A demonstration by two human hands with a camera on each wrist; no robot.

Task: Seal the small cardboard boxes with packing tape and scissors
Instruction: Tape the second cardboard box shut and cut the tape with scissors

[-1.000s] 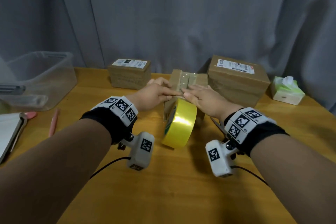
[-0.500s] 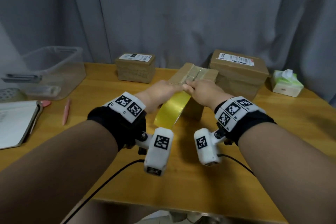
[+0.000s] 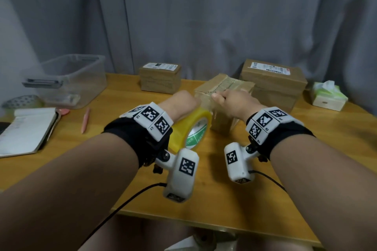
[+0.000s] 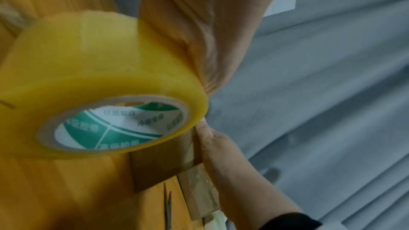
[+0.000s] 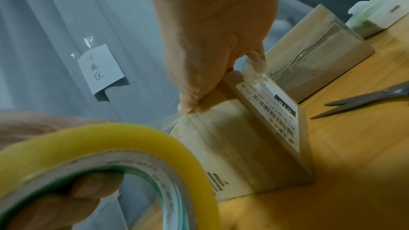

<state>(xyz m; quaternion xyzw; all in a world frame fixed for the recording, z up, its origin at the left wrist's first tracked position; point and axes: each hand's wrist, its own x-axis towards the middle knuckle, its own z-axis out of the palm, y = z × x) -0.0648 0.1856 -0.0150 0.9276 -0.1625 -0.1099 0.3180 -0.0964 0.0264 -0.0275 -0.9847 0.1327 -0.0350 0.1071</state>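
Observation:
A small cardboard box (image 3: 228, 87) stands mid-table, with tape along its top seam. My right hand (image 3: 224, 100) grips its near top edge, thumb (image 5: 188, 100) on the front face and fingers over the top, holding clear tape down. My left hand (image 3: 181, 102) holds the yellow tape roll (image 3: 189, 130) just in front of the box and to its left, fingers (image 5: 88, 193) hooked through the core. A clear strip runs from the roll up to the box edge. Scissors (image 5: 363, 100) lie shut on the table right of the box; my right arm hides them in the head view.
Two more labelled boxes stand at the back, one left (image 3: 161, 79) and a bigger one right (image 3: 273, 85). A clear plastic bin (image 3: 69, 79), a notebook (image 3: 26, 130) and a pink pen (image 3: 85, 117) lie left. A tissue box (image 3: 328, 96) sits far right. A curtain hangs behind.
My left hand has drawn the roll away from the box top, toward me and downward, paying out tape. My right hand has stayed on the box's near top edge.

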